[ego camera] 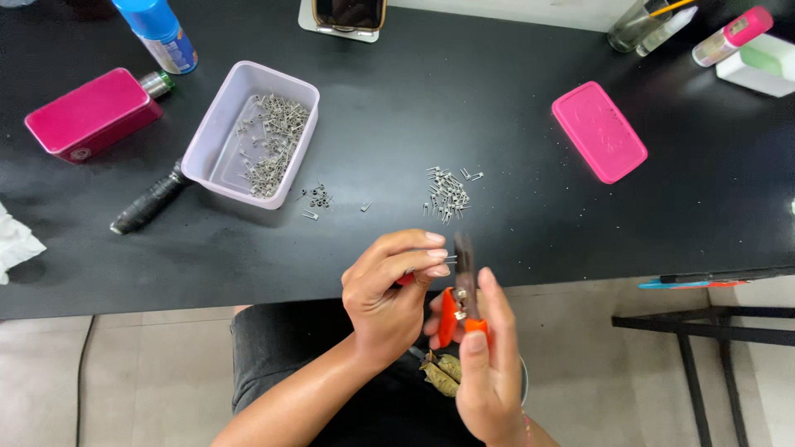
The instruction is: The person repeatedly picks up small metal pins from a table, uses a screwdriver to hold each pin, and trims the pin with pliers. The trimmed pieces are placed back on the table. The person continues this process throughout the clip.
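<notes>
Below the loose clip pile [447, 196] | left hand [389, 290] pinches a small metal clip [450, 260] | right hand [484, 364] grips orange-handled pliers [460, 306] | plastic tub [248, 132] left of pile on worktop [497, 124]

A magenta box [93, 112] and a blue spray can [157, 31] are seen at the far left of the black table [530, 165]. A pink lid [598, 131] is laid flat to the right, and a black-handled tool [149, 201] is partly tucked under the pale tub [217, 124].

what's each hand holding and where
Left hand pinches a small metal pin by one end; right hand holds orange-handled pliers by the handles.
</notes>
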